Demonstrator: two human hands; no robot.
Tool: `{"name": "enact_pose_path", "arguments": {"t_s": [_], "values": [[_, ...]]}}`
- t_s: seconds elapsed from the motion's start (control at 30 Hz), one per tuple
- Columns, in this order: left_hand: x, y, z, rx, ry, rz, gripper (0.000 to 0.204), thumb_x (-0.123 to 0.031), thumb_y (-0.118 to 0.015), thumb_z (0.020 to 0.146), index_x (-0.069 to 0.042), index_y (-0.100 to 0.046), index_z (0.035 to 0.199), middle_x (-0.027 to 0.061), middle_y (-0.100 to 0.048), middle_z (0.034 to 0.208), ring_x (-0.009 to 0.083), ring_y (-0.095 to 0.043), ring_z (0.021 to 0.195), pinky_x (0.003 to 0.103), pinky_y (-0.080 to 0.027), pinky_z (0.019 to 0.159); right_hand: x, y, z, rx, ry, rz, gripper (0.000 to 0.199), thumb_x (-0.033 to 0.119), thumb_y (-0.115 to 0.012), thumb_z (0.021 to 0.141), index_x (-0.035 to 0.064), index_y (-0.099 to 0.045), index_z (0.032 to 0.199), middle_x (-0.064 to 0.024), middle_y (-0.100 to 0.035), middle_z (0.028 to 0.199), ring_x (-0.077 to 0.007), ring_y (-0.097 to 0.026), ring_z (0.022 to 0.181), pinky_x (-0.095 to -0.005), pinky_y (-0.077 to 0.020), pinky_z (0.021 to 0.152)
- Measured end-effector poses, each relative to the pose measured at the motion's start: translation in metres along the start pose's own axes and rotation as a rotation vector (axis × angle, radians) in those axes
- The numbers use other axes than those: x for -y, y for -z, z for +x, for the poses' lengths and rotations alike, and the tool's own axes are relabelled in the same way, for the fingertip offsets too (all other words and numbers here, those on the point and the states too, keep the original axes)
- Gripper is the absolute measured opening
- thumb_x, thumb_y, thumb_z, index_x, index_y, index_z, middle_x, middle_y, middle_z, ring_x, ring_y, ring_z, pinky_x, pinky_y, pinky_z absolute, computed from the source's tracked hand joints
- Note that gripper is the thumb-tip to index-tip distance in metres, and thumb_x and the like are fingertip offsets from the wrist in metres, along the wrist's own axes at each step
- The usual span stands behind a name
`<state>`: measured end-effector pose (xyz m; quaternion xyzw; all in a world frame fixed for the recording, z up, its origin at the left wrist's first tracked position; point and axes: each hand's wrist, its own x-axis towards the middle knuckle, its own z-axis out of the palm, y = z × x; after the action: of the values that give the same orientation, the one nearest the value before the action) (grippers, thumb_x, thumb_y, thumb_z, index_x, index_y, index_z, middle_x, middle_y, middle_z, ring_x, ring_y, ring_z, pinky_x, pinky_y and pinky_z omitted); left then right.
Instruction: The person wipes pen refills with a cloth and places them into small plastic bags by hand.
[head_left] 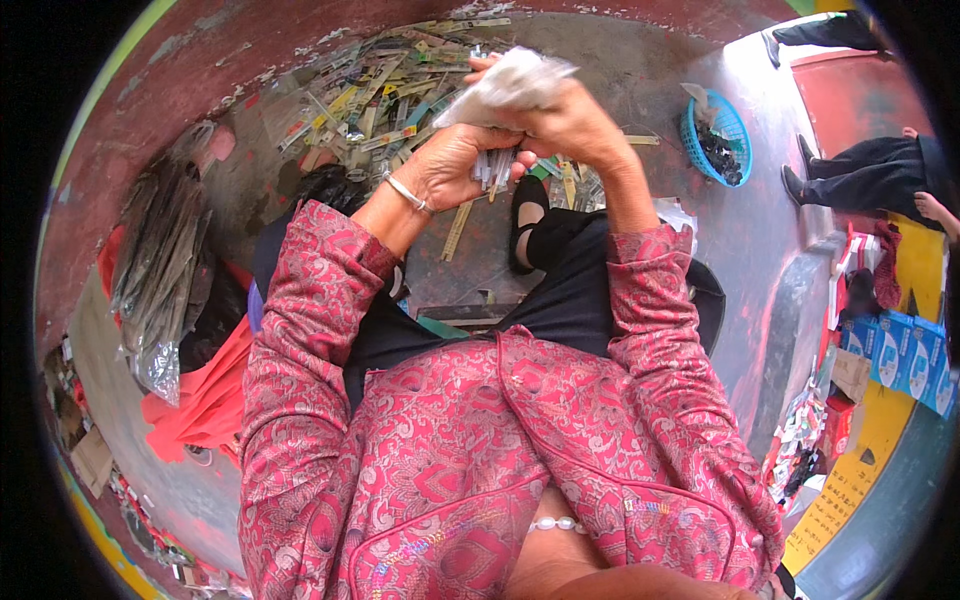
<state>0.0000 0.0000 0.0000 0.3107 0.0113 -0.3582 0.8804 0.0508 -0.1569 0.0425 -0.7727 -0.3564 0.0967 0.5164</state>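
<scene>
Both my hands are raised together in front of me, over the floor. In my right hand (pixel 577 118) is a crumpled whitish, see-through plastic bag (pixel 515 84), blurred at its edges. My left hand (pixel 450 168), with a pale bangle on the wrist, is just below the bag. Its fingers curl round several short clear plastic pieces (pixel 494 170), whose ends point down toward me. The hands touch or nearly touch, and the bag hides part of the fingers. Beyond them lies a heap of flat strips (pixel 385 105), mostly yellow, white and clear.
A blue plastic basket (pixel 687 125) with dark scraps stands at the right. Dusty clear plastic bags (pixel 165 250) and a red cloth (pixel 210 385) lie at the left. Two other people's legs show at the far right, near blue-and-white packages (pixel 905 360). My black shoe (pixel 525 225) is below my hands.
</scene>
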Motion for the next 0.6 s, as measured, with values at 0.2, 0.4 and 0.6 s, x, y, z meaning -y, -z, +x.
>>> {"name": "enact_pose_path", "arguments": {"t_s": [0.2,0.4,0.6], "values": [[-0.017,-0.017,-0.017,0.046,-0.050,0.095,0.038,-0.008,-0.054,0.082,0.008,-0.042,0.114,0.0168,-0.061,0.093,0.0130,-0.058,0.069,0.023,-0.049,0.064,-0.017,0.026,0.010,-0.509,-0.218,0.088,0.025,0.011,-0.046,0.084,0.0027,-0.055,0.106,-0.0082,-0.057,0.109,-0.0151,-0.053,0.098,-0.0300,-0.0421,0.083],[-0.013,-0.011,-0.008,0.067,-0.084,0.038,0.034,-0.011,-0.057,0.081,0.005,-0.047,0.109,0.0162,-0.061,0.096,0.0146,-0.061,0.075,0.025,-0.051,0.068,-0.022,0.047,-0.008,-0.716,-0.299,1.338,0.038,0.029,-0.047,0.088,-0.0004,-0.049,0.112,-0.0147,-0.054,0.113,-0.0293,-0.050,0.105,-0.0460,-0.0356,0.095],[-0.008,-0.007,-0.004,0.043,-0.065,0.024,0.029,-0.012,-0.056,0.083,0.002,-0.047,0.107,0.0148,-0.061,0.092,0.0143,-0.060,0.071,0.027,-0.051,0.066,0.003,-0.002,-0.002,-0.192,-0.361,1.366,0.029,0.031,-0.048,0.088,0.0076,-0.054,0.104,-0.0042,-0.061,0.094,-0.0161,-0.059,0.082,-0.0325,-0.0496,0.068]]}}
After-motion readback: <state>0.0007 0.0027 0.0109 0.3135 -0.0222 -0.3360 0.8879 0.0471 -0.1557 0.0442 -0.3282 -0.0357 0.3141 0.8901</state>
